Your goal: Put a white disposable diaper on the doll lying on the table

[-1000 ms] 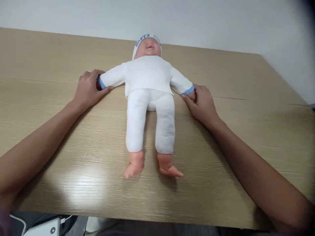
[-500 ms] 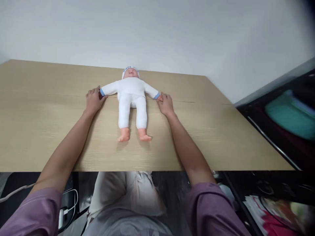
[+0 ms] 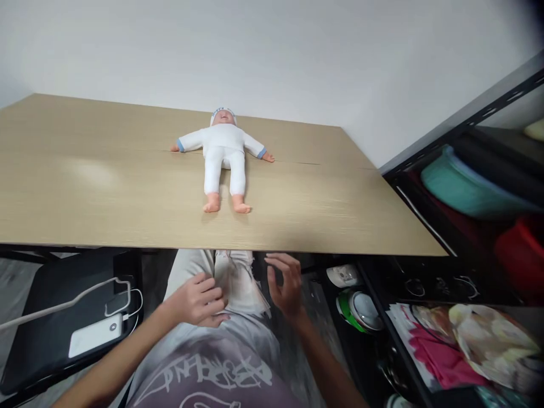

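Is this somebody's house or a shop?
Probably a home room or small workroom. A baby doll lies on a plain wooden table against a bare wall, a power bank charges below, and shelves at the right hold bins and clutter.

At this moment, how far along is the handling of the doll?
Done, by the look of it: the doll lies face up on the wooden table, arms spread, legs straight, untouched. In hand: nothing; the left hand rests on the person's lap and the right hand hovers open below the table edge. Nothing visibly remains undone with the doll.
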